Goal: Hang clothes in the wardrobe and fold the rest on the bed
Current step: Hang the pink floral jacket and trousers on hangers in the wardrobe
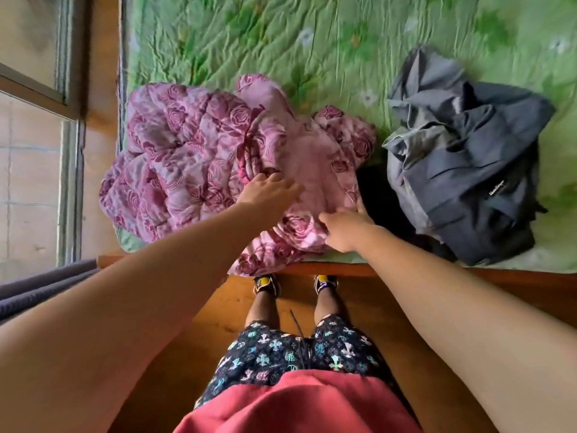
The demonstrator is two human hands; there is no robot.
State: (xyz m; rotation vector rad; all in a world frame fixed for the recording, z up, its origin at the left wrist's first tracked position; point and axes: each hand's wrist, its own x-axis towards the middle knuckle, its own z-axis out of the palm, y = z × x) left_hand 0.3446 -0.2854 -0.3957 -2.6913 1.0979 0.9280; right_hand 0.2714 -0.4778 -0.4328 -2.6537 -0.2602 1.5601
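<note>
Green floral bedspread, wooden floor, window left

Item 1: dark grey-blue garment, lying crumpled on the green bedsheet. A short line of white lettering is showing on one dark panel, but it is appearing too small and blurred to read.
Item 2: patterned shorts. Cross and gothic-letter motifs are repeating across the cloth, spelling no legible word.
</note>
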